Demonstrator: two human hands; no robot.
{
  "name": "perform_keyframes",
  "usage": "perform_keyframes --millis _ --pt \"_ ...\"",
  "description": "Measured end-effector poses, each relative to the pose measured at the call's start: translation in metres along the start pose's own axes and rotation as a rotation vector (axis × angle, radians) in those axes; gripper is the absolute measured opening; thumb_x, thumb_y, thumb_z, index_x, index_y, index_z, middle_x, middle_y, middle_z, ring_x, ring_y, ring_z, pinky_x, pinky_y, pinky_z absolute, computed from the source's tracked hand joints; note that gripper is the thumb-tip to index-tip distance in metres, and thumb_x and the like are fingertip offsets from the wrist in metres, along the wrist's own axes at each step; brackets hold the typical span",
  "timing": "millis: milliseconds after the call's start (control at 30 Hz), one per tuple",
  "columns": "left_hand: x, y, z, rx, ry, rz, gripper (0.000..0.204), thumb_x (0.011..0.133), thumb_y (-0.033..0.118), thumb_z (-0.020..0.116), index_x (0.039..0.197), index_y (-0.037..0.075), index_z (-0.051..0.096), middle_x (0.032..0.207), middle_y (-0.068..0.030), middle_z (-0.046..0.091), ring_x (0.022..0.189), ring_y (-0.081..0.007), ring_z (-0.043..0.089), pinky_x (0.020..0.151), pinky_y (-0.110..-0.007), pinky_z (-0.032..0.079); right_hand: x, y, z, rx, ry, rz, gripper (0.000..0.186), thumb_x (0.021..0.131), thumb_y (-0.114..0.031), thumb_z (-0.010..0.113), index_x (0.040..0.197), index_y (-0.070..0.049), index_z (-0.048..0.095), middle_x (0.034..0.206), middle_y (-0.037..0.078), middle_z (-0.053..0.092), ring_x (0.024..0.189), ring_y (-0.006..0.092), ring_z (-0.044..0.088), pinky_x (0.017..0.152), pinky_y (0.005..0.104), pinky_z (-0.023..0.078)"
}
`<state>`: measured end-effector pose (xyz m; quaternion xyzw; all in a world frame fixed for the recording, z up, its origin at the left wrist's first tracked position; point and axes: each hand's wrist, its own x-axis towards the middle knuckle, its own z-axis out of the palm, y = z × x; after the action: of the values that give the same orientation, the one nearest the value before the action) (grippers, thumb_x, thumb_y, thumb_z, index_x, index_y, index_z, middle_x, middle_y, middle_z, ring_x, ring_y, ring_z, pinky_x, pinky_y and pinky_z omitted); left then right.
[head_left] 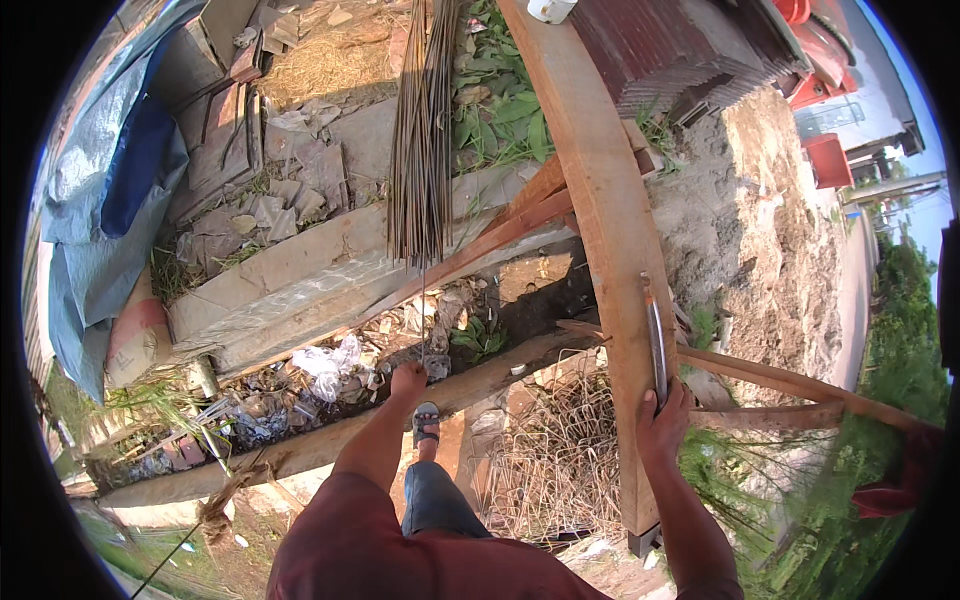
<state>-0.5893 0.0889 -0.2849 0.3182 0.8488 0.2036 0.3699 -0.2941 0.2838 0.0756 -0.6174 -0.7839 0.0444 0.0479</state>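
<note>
Dark-red shirt point(345, 530) is filling the foreground; left hand point(407, 381) is clamping a thin rod point(424, 312), its lower end hidden; right hand point(664, 420) is touching a metal bar point(656, 340) on a wooden beam point(615, 200), grip unclear.

Head camera: left of two fisheyes worn on the person's head, upright, facing steeply down and forward.
Dark red shirt point(335, 525): nearest, along the lower edge.
Bare left hand point(408, 380) and bare right hand point(666, 420): near, below the lens.
Long flat brown wooden beam point(600, 165): bowed by the wide lens.
Leafy green trees point(905, 310): far off, at the right rim.
</note>
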Motion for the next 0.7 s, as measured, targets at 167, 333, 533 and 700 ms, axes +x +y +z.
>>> perform_keyframes --millis 167,333,533,700 --pt "-0.153 0.001 0.015 -0.380 -0.378 -0.089 0.024 0.084 0.026 0.058 0.084 0.002 0.064 0.077 -0.0106 0.067 0.074 -0.0224 0.066 0.066 -0.036 0.051 -0.008 -0.003 -0.007 -0.020 0.022 0.023 0.051 0.091 -0.034 0.049 0.128 0.001 0.040 0.122 0.026 0.044 0.109 0.0436 0.047 0.089 0.0531 0.037" --pt "-0.203 0.064 -0.079 -1.005 -0.762 -0.018 0.021 0.089 0.025 0.059 0.092 0.004 0.060 0.090 -0.0083 0.065 0.085 -0.0186 0.063 0.075 -0.033 0.050 -0.012 -0.010 -0.016 -0.030 0.015 0.067 0.052 0.091 -0.038 0.048 0.127 -0.001 0.041 0.120 0.023 0.046 0.110 0.0416 0.048 0.088 0.0539 0.038" --pt "-0.250 0.179 -0.230 -1.609 -0.865 0.315 0.023 0.089 0.030 0.059 0.093 0.007 0.055 0.086 -0.0079 0.062 0.079 -0.0212 0.060 0.074 -0.035 0.047 -0.020 -0.014 -0.019 -0.027 0.039 0.079 0.052 0.091 -0.042 0.046 0.124 -0.003 0.044 0.117 0.021 0.048 0.108 0.0398 0.051 0.085 0.0543 0.040" --pt "-0.260 0.227 -0.274 -1.703 -0.745 0.419 0.020 0.088 0.027 0.061 0.092 0.009 0.057 0.083 -0.0050 0.060 0.080 -0.0196 0.057 0.074 -0.034 0.045 -0.031 -0.015 -0.025 -0.061 0.077 0.097 0.051 0.090 -0.045 0.045 0.120 -0.004 0.047 0.114 0.021 0.051 0.106 0.0385 0.052 0.086 0.0532 0.041"
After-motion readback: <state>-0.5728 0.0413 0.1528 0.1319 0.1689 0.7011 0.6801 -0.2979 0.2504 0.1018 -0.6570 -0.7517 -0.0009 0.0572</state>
